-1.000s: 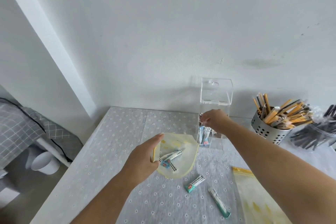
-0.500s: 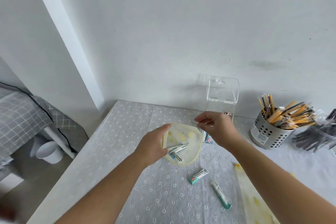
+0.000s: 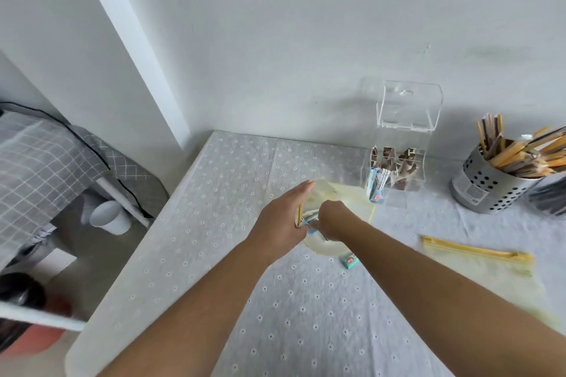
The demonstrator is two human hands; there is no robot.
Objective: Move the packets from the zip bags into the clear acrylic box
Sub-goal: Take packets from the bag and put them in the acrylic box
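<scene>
Head view: the task is partly done. The clear box (image 3: 398,168) stands at the far right of the tabletop (image 3: 232,193) with its lid raised, and it already holds blue-and-white packets (image 3: 378,187) beside brown ones. More packets remain in the zip bag (image 3: 346,202), just near and left of the box. The left hand (image 3: 284,220) grips this bag at its yellow rim and holds the mouth open. The right hand (image 3: 332,220) is inside the mouth with its fingers curled among the packets; whether it has pinched one cannot be told. One loose packet (image 3: 350,261) lies just near the bag. A second zip bag (image 3: 477,266) lies flat to the right and looks empty. One second ago the right hand was at the box; it has since crossed back into the bag, while the left hand has kept its grip.
</scene>
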